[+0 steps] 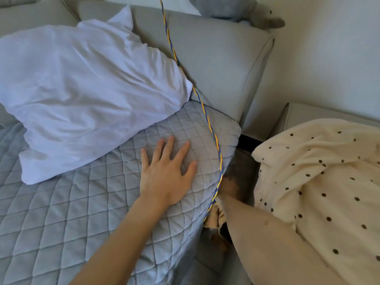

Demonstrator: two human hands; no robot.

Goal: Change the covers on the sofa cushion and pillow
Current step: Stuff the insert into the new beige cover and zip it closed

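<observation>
A grey quilted sofa cushion fills the lower left, with a white pillow lying on its far part. My left hand rests flat on the cushion's right end, fingers spread, holding nothing. My right hand reaches down into the dark gap beside the cushion's right edge. Its fingers are blurred and mostly hidden under the cushion, so its grip cannot be made out. A cream cloth with dark dots lies at the right, next to my right forearm.
The light grey sofa back stands behind the cushion. A blue-and-yellow twisted cord hangs across the view down to the cushion's edge. A grey plush toy sits on top of the sofa back. A white wall is at the right.
</observation>
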